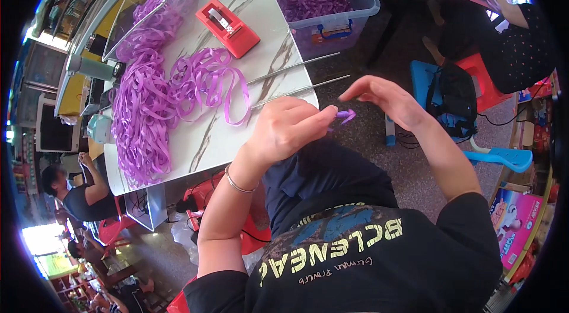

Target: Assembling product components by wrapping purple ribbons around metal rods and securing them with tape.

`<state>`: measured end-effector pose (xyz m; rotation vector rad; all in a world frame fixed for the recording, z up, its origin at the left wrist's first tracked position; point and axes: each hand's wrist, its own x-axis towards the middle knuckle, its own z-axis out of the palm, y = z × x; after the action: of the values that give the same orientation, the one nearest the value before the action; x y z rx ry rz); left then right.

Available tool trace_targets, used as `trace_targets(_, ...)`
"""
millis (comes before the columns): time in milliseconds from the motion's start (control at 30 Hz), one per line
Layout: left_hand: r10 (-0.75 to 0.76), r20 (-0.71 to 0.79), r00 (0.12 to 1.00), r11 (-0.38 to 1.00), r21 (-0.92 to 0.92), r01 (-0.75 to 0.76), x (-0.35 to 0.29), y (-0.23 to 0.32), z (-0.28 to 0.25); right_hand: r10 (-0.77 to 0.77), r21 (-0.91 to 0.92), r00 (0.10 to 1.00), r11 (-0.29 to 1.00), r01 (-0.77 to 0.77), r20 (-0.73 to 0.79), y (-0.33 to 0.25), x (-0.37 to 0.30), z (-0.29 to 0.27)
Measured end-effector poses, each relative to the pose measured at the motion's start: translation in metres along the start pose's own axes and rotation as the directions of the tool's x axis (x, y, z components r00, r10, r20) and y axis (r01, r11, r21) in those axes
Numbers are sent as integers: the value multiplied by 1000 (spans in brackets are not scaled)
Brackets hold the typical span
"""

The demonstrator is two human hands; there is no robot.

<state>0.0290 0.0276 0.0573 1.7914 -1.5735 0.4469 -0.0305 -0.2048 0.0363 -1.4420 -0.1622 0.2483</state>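
Observation:
My left hand is closed just off the table's right corner, thumb and forefinger pinching a small looped piece of purple ribbon. The ribbon's end sticks out past the fingertips. To its right, my right hand is raised with fingers stretched and slightly bent toward the ribbon, apart from it, holding nothing that I can see. Two thin metal rods jut over the table edge beside my left hand. A loose coil of purple ribbon lies on the table, next to a long heap of the same ribbon.
The marble-patterned table carries a red tape dispenser. Beyond its right edge stands a clear plastic bin of purple ribbon pieces. A blue stool with a black bag is at right. Other people sit nearby.

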Motion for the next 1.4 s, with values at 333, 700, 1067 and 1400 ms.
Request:
trace_targets(333, 6, 32, 999, 998, 55, -8, -4, -1, -5, 191, 327, 773, 826, -460, 605, -5, 18, 5)
trace_targets(700, -615, 622, 484, -189, -712, 676, 4, -1, 18, -469, -768, 874, 512, 384, 124, -12, 2, 17)
trace_targets(1067, -462, 702, 541, -85, -643, 761, 27, -23, 35, 30, -167, 999, 985, -37, -44, 0, -14, -4)
trace_targets(1400, -691, -33, 722, 673, -391, 627, 27, -65, 37, 41, 95, 869, 995, 7, -492, 52, 12, -38)
